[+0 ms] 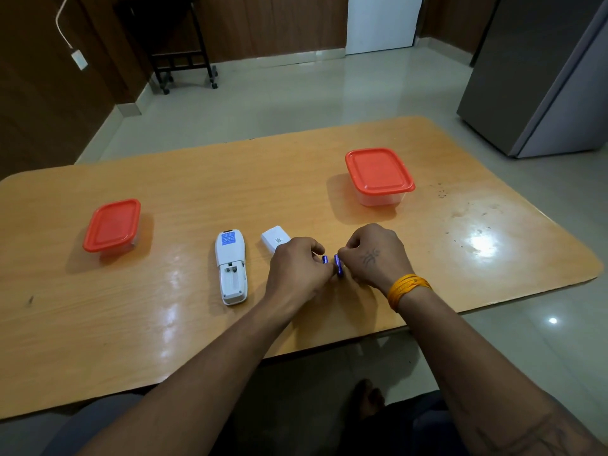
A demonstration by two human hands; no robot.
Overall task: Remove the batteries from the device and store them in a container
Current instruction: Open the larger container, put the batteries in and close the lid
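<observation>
Both forearms reach in from the near edge over the tabletop (98, 324). From the left: one red-lidded container (112, 225), lid on; one white remote (231, 266) face down, its battery bay bare; one loose white cover (274, 239). The left hand (297, 269) pinches one blue battery (325, 259); the right hand (375, 255) pinches a second battery (339, 265). A second lidded container (379, 175) sits far right. Removal looks done; storing likely calls for opening a lid first.
</observation>
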